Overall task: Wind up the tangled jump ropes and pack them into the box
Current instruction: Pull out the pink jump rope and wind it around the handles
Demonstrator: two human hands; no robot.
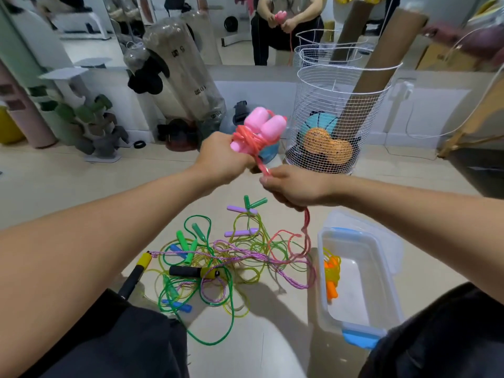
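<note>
My left hand [221, 159] grips two pink jump-rope handles [263, 126], held up with red cord [246, 139] wound round them. My right hand [294, 186] pinches the same red cord just right of the handles; its loose tail [305, 230] hangs down to the floor. Below lies a tangled pile of ropes [218, 263] with green, blue, purple and black-and-yellow handles. At the lower right stands a clear plastic box [381, 268] with blue clips, and an orange-handled yellow rope [331, 276] lies wound up inside it.
A white wire basket [341, 85] holding balls and a cardboard tube stands behind my hands. Punching bags [185, 72] and a dumbbell rack [95, 126] line the mirrored wall at the left. My knees frame the bottom of the view.
</note>
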